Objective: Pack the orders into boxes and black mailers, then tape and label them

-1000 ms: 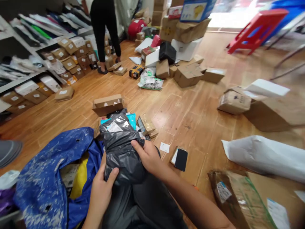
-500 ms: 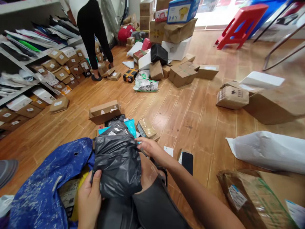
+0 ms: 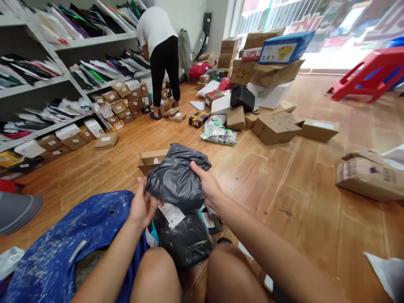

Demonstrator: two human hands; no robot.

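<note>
A black plastic mailer bag [image 3: 176,179] is held up in front of me between both hands. My left hand [image 3: 143,206] grips its lower left edge, thumb up and fingers curled underneath. My right hand [image 3: 206,183] clasps the right side with the thumb on top. Below it, close to my knees, lies another black plastic parcel [image 3: 186,237] with a white label [image 3: 172,214], among other packages partly hidden. Just behind the held bag stands an opened cardboard box [image 3: 151,160]. To the left spreads a large blue sack [image 3: 104,210] with its mouth open.
Shelves [image 3: 101,42] packed with mailers and boxes line the left wall, where another person [image 3: 162,54] bends over. A pile of cartons [image 3: 271,75] stands ahead, and a red stool [image 3: 369,73] at right. A brown carton [image 3: 372,174] sits on the wooden floor at right; grey bins [image 3: 19,210] at left.
The black mailer bag has been lifted off my lap and moved forward, over the parcels, with both hands still on it. My view has tilted up, and the other person has bent toward the shelves.
</note>
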